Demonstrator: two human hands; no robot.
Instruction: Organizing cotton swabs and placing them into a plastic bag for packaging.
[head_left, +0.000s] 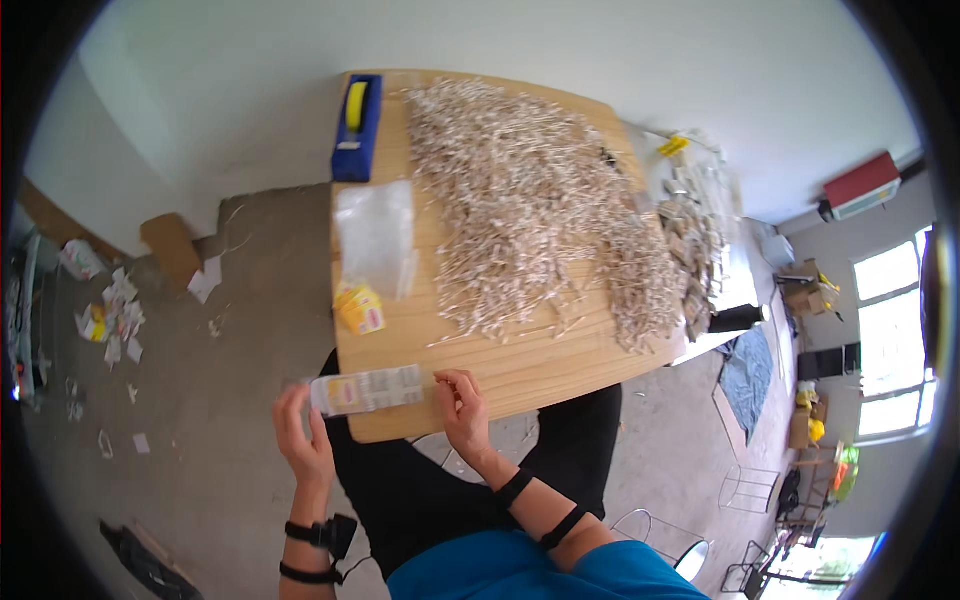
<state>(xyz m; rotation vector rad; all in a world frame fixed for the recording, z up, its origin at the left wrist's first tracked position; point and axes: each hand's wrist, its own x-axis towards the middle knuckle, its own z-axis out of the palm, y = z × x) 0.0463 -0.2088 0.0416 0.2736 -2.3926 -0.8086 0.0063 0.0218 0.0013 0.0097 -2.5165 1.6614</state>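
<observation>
A flat clear plastic packet [370, 390] with a yellow and white printed label lies along the near left edge of the wooden table. My left hand [303, 432] pinches its left end between thumb and fingers, just past the table's edge. My right hand [462, 408] is near the packet's right end, apart from it, with fingers curled together; anything in them is hidden. Beyond my hands, a wide loose heap of cotton swabs [530, 200] covers much of the table [500, 378]. Left of it are a stack of clear bags [375, 235] and several yellow label cards [360, 309].
A blue tape dispenser [356, 130] with yellow tape stands at the table's far left corner. More bundled goods [692, 235] and a black cylinder [736, 319] lie on a white surface at right. Paper scraps [120, 310] litter the floor at left. Wire-framed stools [748, 488] stand at right.
</observation>
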